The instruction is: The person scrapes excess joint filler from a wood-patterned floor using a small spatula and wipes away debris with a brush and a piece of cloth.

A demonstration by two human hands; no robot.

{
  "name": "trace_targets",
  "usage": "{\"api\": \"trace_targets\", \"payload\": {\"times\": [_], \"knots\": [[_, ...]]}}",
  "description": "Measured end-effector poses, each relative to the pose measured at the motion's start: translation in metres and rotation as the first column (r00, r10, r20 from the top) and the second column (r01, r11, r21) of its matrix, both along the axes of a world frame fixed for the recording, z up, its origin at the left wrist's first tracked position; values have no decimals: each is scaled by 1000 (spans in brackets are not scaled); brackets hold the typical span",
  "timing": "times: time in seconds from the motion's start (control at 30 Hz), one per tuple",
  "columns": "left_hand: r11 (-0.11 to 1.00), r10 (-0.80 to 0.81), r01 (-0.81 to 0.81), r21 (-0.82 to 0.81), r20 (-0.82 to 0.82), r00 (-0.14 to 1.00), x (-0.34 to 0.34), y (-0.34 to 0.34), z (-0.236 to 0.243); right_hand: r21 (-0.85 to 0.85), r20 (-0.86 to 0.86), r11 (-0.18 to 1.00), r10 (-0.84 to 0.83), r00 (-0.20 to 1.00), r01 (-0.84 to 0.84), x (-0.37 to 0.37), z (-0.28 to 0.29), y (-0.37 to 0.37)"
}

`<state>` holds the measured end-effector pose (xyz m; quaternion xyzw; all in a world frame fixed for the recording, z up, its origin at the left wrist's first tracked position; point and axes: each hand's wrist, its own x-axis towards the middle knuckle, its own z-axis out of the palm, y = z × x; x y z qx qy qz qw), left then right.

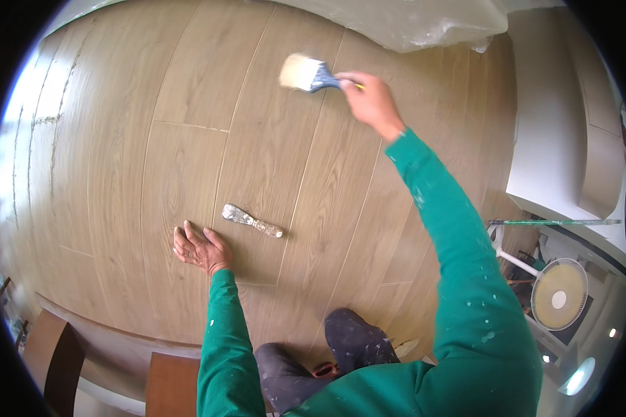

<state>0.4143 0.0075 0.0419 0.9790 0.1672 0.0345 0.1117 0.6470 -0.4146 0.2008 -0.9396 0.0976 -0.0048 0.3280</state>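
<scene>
- The right hand (370, 101) reaches far forward with the arm stretched out, its fingers wrapped around the handle of a wide paintbrush (307, 74). The pale bristles point to the left and sit blurred just over the wood floor (118, 139); whether they touch the boards cannot be told.
- The left hand (200, 249) lies flat on the floor close in front of the knees, fingers loosely spread and holding nothing, as if bearing the person's weight.
- Just beside that hand, to its right and a little further out, a putty knife (250, 220) lies on the boards, its blade and handle crusted with pale dried material. No hand touches it.
- The person kneels in dark trousers (348, 340) and a green sleeve (466, 264), both speckled with light flecks.
- Judging by what lies here, the scraping tool is put aside and the brush is the tool in use. The boards near the hands look clean and even, while pale marks run along the joints at the far left, so that stretch seems not yet brushed.
- A crumpled plastic sheet (410, 24) covers something at the top edge, a white cabinet (549, 125) stands at the right, and a round fan (559, 294) lies on the floor below it.
</scene>
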Motion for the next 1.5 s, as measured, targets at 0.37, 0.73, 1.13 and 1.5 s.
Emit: {"api": "trace_targets", "payload": {"times": [0.37, 0.73, 1.13, 1.5], "knots": [[999, -21, 21, 28, -10, 1000, 4, -6, 7, -104, -115, 981, -173, 978, 162, -57, 34, -60], [999, -34, 33, -35, -27, 999, 7, -29, -1, -495, 25, 852, -180, 983, 168, 85, 19, -106], [998, -37, 36, -60, -13, 999, 11, -37, -3, -459, 120, 845, -246, 962, 274, 37, 1, -116], [998, -27, 25, -52, -34, 999, 8, -38, 4, -262, -143, 947, -228, 963, 185, -53, -5, -173]]}}
